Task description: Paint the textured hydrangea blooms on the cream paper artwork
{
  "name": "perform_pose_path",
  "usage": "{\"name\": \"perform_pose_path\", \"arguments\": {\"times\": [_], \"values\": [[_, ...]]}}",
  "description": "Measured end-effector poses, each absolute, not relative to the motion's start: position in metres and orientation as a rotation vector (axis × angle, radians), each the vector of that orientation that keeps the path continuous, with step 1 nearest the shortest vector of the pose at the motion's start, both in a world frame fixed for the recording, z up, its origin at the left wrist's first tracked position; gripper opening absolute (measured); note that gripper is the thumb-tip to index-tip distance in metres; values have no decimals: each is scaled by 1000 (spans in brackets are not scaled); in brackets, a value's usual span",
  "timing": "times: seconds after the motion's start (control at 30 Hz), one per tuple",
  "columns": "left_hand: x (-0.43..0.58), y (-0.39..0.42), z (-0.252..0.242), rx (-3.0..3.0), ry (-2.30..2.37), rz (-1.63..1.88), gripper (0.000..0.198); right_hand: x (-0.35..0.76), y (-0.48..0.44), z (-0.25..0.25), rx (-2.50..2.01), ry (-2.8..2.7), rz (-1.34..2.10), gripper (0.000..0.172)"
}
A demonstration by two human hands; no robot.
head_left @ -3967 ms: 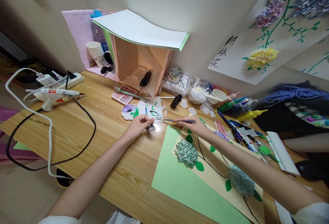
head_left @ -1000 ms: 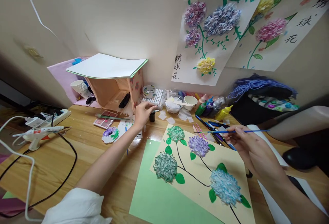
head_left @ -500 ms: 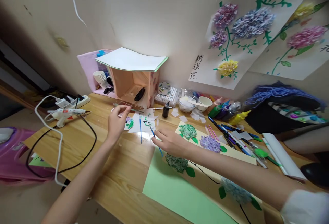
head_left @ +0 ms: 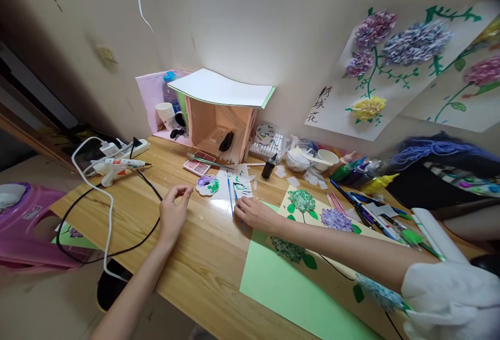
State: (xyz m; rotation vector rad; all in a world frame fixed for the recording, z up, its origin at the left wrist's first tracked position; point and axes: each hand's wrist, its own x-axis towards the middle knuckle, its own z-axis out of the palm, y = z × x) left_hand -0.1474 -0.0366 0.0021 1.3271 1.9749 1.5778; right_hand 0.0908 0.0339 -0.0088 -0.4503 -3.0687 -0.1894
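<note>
My right hand (head_left: pixel 255 215) is closed around a thin blue paintbrush (head_left: pixel 236 195), its tip at the paint-marked white paper (head_left: pixel 222 189). A second blue paintbrush (head_left: pixel 229 194) lies just left of it, across the paper's edge. My left hand (head_left: pixel 174 212) is over the wooden table, thumb and fingers loosely curved, with nothing visible between them. Beyond it sits a small flower-shaped palette (head_left: pixel 208 185) with green and purple paint. Under my right forearm lies a cream sheet with textured flowers (head_left: pixel 300 200), overlapping a green sheet (head_left: pixel 273 288).
A dark bottle (head_left: pixel 269 167), a bowl (head_left: pixel 297 159) and a paper cup (head_left: pixel 327 159) stand behind. Pens (head_left: pixel 361 210) and paint bottles (head_left: pixel 378 184) crowd the right. A glue gun (head_left: pixel 119 168) and cables lie left, near a box (head_left: pixel 219 126).
My left hand has drawn back toward me, away from the palette and paper. My right hand still holds the paintbrush near the paper. The view has shifted left.
</note>
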Motion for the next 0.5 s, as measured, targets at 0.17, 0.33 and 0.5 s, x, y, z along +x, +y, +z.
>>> {"name": "perform_pose_path", "arguments": {"times": [0.17, 0.33, 0.5], "values": [[-139, -36, 6, 1405, 1939, 1508, 29, 112, 39, 5, -644, -2946, 84, 13], [-103, -7, 31, 1630, 1783, 1398, 28, 168, 87, 17, -1280, -2459, 297, 14], [-26, 70, 50, 1906, 1571, 1198, 35, 174, 138, -4, -1548, -2068, 539, 31]]}}
